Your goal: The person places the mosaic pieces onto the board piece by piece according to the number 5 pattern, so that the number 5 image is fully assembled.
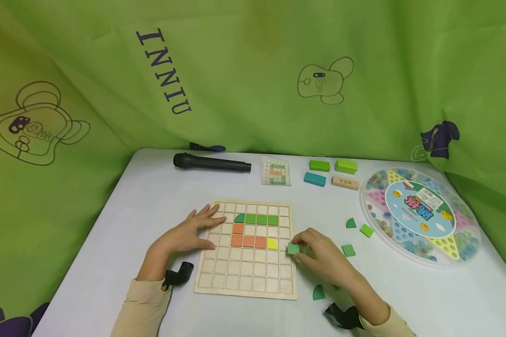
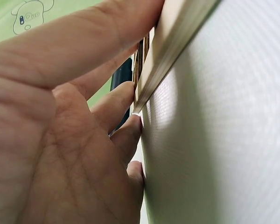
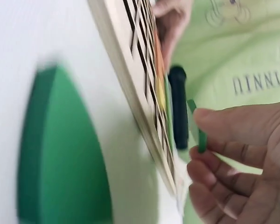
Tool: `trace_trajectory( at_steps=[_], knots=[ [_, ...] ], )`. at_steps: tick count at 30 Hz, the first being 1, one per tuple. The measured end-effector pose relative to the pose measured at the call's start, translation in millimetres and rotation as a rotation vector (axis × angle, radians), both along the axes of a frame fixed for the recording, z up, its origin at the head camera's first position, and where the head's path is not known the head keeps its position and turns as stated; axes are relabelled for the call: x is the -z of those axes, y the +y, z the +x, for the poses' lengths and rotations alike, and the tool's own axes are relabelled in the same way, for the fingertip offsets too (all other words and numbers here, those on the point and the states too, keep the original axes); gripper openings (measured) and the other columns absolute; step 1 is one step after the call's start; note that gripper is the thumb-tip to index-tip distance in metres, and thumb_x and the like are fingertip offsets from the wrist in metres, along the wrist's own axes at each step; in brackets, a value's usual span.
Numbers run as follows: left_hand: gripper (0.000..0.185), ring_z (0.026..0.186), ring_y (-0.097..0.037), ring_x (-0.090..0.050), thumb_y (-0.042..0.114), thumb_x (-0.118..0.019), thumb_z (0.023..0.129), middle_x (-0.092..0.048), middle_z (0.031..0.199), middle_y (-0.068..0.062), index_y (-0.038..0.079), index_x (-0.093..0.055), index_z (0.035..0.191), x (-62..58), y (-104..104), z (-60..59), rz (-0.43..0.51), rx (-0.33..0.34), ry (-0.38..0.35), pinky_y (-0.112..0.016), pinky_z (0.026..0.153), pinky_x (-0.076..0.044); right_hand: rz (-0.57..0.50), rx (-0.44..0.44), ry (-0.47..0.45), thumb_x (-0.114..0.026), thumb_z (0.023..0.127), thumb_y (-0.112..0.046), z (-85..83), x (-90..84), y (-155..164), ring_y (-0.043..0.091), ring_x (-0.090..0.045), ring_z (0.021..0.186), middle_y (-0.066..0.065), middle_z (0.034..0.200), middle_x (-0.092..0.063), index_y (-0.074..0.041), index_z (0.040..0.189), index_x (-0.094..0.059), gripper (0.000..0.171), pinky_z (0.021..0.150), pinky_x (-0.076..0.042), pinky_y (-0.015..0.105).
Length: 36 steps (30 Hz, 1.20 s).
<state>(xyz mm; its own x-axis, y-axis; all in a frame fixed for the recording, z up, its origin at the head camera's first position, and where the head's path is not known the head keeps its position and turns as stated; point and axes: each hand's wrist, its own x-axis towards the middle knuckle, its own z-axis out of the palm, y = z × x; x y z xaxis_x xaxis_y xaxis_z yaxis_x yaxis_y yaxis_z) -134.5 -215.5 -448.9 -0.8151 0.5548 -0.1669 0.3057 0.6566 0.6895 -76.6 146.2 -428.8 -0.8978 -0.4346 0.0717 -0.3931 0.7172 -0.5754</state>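
Note:
A wooden grid board (image 1: 219,283) lies on the white table, its cells partly filled with green, orange and yellow tiles. My left hand (image 1: 189,234) rests on the board's left edge with fingers spread, thumb and fingertips touching the frame. At the board's right edge, my right hand (image 1: 326,257) pinches a green square tile (image 1: 293,248) between thumb and fingers. In the right wrist view that tile (image 3: 202,140) shows edge-on, held above the board. A yellow quarter-round tile (image 1: 272,243) ends the orange row (image 1: 248,241).
Loose green tiles lie right of the board, including a square (image 1: 348,250) and a quarter-round (image 1: 318,292). Behind are a black microphone (image 1: 212,163), a pattern card (image 1: 276,171) and several blocks (image 1: 319,165). A round marble game box (image 1: 419,217) sits at the right.

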Motion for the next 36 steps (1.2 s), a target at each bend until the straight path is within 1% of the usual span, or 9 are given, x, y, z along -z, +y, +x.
trace_trajectory(
  at_steps=[2,6,12,17,21,25,31,33,36],
  knots=[
    [0.075,0.147,-0.036,0.0,0.027,-0.077,0.076,-0.013,0.16,-0.009,0.018,-0.045,0.143,-1.1,0.2,-0.9,0.0,0.0,-0.001,-0.056,0.116,0.005,-0.02,-0.042,-0.01,-0.073,0.082,-0.014,-1.5,1.3,-11.5,0.011,-0.058,0.087,-0.005,0.098,-0.061,-0.012,0.102,-0.066,0.021,0.074,-0.052,0.026],
    [0.074,0.147,-0.036,0.0,0.026,-0.077,0.076,-0.012,0.16,-0.009,0.017,-0.045,0.143,-2.1,0.7,-0.3,-0.001,0.003,-0.014,-0.057,0.116,0.006,0.0,-0.108,-0.015,-0.073,0.082,-0.016,-1.8,7.5,-28.8,0.008,-0.055,0.083,-0.006,0.098,-0.061,-0.011,0.101,-0.068,0.02,0.074,-0.051,0.024],
    [0.074,0.146,-0.036,0.0,0.027,-0.077,0.076,-0.013,0.159,-0.01,0.016,-0.045,0.142,-3.3,2.6,0.6,-0.006,0.004,-0.012,-0.057,0.116,0.005,0.04,-0.088,-0.004,-0.076,0.079,-0.019,0.5,15.0,-37.5,0.005,-0.05,0.082,-0.008,0.096,-0.058,-0.014,0.101,-0.068,0.023,0.075,-0.049,0.024],
    [0.075,0.147,-0.036,-0.001,0.027,-0.077,0.076,-0.013,0.16,-0.009,0.018,-0.045,0.142,-2.8,1.6,0.0,-0.012,-0.003,-0.004,-0.056,0.116,0.005,0.039,-0.098,0.002,-0.076,0.08,-0.021,0.8,13.9,-35.0,0.006,-0.053,0.088,-0.007,0.1,-0.059,-0.013,0.105,-0.068,0.028,0.079,-0.051,0.026],
    [0.075,0.147,-0.036,0.0,0.029,-0.077,0.075,-0.012,0.16,-0.008,0.019,-0.045,0.142,-1.2,1.0,-0.3,-0.002,-0.006,-0.007,-0.056,0.116,0.005,0.02,-0.071,0.022,-0.075,0.08,-0.021,2.2,5.6,-14.2,0.008,-0.059,0.096,-0.008,0.104,-0.061,-0.014,0.108,-0.068,0.029,0.084,-0.053,0.03],
    [0.075,0.147,-0.036,0.0,0.03,-0.077,0.076,-0.012,0.16,-0.008,0.02,-0.045,0.142,0.3,1.7,-0.2,-0.003,-0.006,-0.003,-0.056,0.116,0.005,0.031,0.017,0.051,-0.076,0.079,-0.018,9.8,1.9,26.5,0.011,-0.061,0.102,-0.009,0.107,-0.063,-0.013,0.109,-0.067,0.032,0.087,-0.053,0.034],
    [0.075,0.147,-0.036,-0.001,0.028,-0.077,0.075,-0.014,0.16,-0.008,0.02,-0.045,0.142,-2.4,2.0,-0.6,-0.003,-0.01,-0.002,-0.056,0.117,0.005,0.083,0.19,0.022,-0.077,0.077,-0.015,28.4,6.9,76.8,0.009,-0.061,0.089,-0.008,0.102,-0.063,-0.015,0.108,-0.068,0.033,0.076,-0.054,0.028],
    [0.075,0.147,-0.036,-0.001,0.028,-0.077,0.076,-0.014,0.16,-0.008,0.019,-0.045,0.142,-2.6,2.0,-0.4,0.0,-0.011,-0.002,-0.056,0.117,0.005,0.085,0.219,0.015,-0.077,0.077,-0.015,32.2,9.3,85.5,0.008,-0.06,0.087,-0.009,0.101,-0.063,-0.015,0.107,-0.068,0.031,0.074,-0.053,0.026],
    [0.075,0.147,-0.036,0.0,0.027,-0.078,0.075,-0.013,0.16,-0.008,0.019,-0.045,0.142,-1.3,2.0,0.1,0.0,-0.014,-0.008,-0.056,0.116,0.005,0.079,0.215,0.018,-0.077,0.078,-0.013,34.1,14.0,90.7,0.006,-0.058,0.086,-0.01,0.1,-0.062,-0.016,0.106,-0.068,0.03,0.073,-0.052,0.025]
  ],
)
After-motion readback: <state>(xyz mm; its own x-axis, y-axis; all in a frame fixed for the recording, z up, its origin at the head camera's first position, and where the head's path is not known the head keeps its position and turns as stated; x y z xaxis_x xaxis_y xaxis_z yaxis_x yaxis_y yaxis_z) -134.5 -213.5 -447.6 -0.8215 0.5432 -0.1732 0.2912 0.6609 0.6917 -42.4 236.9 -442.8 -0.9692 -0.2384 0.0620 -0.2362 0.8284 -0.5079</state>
